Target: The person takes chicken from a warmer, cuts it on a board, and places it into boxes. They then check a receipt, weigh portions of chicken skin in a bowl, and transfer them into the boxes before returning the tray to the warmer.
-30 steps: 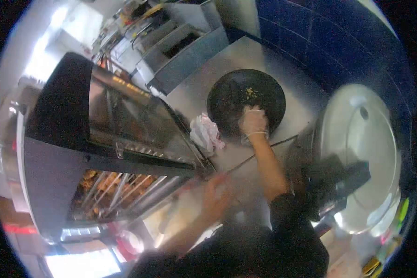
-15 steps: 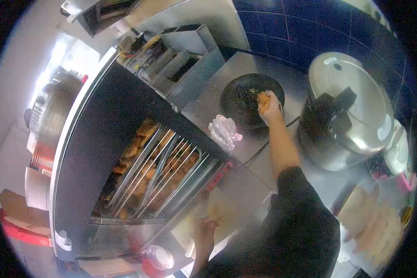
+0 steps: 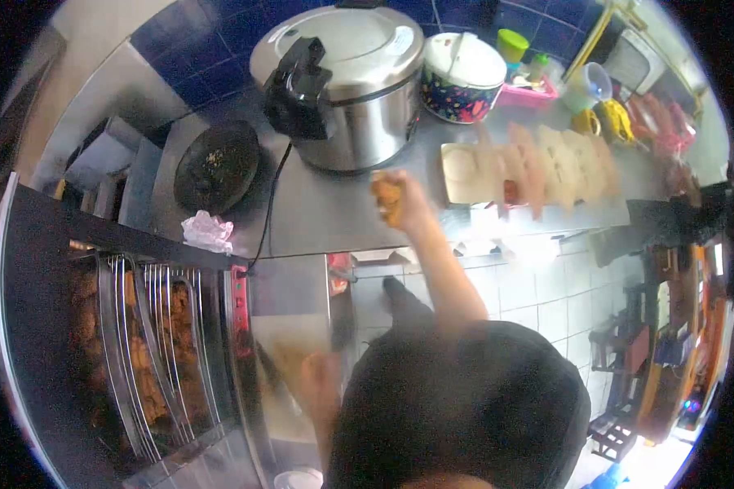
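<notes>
Lifted above the steel counter [image 3: 302, 212], my right hand [image 3: 412, 205] is closed around an orange-brown piece of fried chicken [image 3: 390, 200]. It is nearest to the base of a large silver rice cooker [image 3: 367, 122] and to a row of pale open paper boxes [image 3: 462, 175]. A dark round mortar [image 3: 220, 159] with crumbs in it lies further left, beside crumpled white plastic [image 3: 207, 232]. Lower down, my left hand [image 3: 322, 379] is smeared by motion next to a pale board [image 3: 289, 342], and its fingers cannot be made out.
A display case [image 3: 24, 326] on the left holds fried pieces [image 3: 151, 350] behind metal racks. A flowered pot [image 3: 461, 90] and a pink basket [image 3: 530, 94] stand at the back. A black cord [image 3: 276, 200] crosses the counter. White floor tiles [image 3: 538, 285] lie to the right.
The view has swung right. My right hand has left the mortar with the fried chicken and moved over the counter towards the paper boxes. My left hand stays low by the pale board.
</notes>
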Motion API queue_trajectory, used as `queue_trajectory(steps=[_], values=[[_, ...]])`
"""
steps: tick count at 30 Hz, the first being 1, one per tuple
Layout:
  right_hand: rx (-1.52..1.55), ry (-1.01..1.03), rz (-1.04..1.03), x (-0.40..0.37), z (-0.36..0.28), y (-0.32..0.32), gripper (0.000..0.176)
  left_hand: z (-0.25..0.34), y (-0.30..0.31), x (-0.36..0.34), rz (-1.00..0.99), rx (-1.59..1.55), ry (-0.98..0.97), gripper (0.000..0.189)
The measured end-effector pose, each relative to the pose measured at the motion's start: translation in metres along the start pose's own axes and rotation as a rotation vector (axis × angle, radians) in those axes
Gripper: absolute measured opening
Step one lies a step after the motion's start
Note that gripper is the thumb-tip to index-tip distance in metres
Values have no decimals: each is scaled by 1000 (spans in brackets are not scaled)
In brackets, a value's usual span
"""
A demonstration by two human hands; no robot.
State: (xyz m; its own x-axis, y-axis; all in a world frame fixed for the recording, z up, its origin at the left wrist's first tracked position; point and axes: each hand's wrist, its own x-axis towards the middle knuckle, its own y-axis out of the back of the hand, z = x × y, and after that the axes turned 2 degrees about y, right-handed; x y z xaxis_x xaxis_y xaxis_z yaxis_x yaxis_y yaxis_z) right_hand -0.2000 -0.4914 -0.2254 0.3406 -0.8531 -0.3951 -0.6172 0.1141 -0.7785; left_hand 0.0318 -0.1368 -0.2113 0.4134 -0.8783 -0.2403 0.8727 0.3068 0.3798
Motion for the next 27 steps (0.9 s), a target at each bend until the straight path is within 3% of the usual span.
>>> queue_trajectory(steps=[1, 3, 4, 7, 8, 11, 12, 13, 14, 16, 17, 19, 22, 23, 25, 27], values=[[-42, 36, 80, 0, -23, 33, 16, 12, -5, -1, -5, -10, -13, 30], [-568, 582, 456, -27, -56, 44, 18, 46, -13, -3, -58, -150, 74, 31], [-452, 524, 688, -33, -77, 51, 25, 49, -19, -2, -58, -152, 70, 31], [-638, 648, 547, -16, -94, 144, 34, 62, -35, 3, -108, -282, -51, 31], [-325, 384, 526, -21, -100, 141, 34, 71, -40, 0, -78, -249, -25, 30], [-315, 338, 526, -64, -79, 113, 42, 70, -52, 1, -46, -258, 21, 29], [-262, 378, 479, -76, -60, 100, 37, 64, -57, 0, -37, -307, 20, 29], [-311, 357, 365, -86, -41, 88, 35, 58, -62, 2, 27, -327, 44, 29], [-359, 338, 250, -97, -22, 76, 34, 51, -63, 5, -57, -207, 71, 29], [-841, 48, 61, -100, 5, 40, 60, 35, -61, 9, -57, -78, 105, 33], [-838, -87, -29, -87, 30, 36, 44, 46, -61, 12, -5, -57, 119, 36], [-827, -296, -221, -72, 70, 26, 27, 77, -45, 3, 303, 24, -64, 43], [-888, -538, -524, -69, 106, -7, 22, 77, -7, -38, 662, 96, -24, 48], [-1023, -445, -612, -75, 113, -21, 21, 73, 16, -55, 761, 106, -20, 49], [-1034, -466, -597, -77, 133, -41, 24, 72, 56, -114, 1055, 30, 72, 43], [-1092, -516, -713, -85, 143, -83, 25, 62, 97, -169, 1413, -13, 36, 26]])
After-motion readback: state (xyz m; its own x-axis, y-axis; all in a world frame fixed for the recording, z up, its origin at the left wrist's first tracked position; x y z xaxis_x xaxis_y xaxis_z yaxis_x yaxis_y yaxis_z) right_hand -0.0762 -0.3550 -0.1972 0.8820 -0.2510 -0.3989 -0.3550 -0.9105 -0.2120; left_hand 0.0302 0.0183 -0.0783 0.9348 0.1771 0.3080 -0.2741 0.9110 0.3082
